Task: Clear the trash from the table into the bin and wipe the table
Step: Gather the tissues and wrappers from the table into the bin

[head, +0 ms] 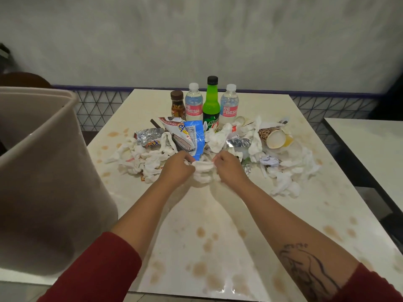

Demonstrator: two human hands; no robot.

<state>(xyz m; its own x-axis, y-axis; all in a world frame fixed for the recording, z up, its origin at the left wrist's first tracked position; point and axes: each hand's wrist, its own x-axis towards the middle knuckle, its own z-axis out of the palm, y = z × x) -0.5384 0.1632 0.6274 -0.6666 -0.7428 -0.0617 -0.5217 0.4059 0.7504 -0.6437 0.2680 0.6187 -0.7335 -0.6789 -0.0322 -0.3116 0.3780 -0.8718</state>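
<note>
Red sleeves (104, 264) and two bare forearms reach from the near edge to the middle of the stained surface (218, 219), where the left hand (177, 168) and right hand (230, 168) meet, fingers (187, 159) curled and clamped on the two ends of one white tissue wad (204, 172), its long axis running nine to three o'clock. More trash (220, 138), crumpled tissues, wrappers and a paper cup (272, 136), is heaped at twelve o'clock of the hands, with four bottles (211, 103) upright beyond. The tan bin (43, 171) stands at nine o'clock, nearer the left hand, so the carry will likely swing that way.
</note>
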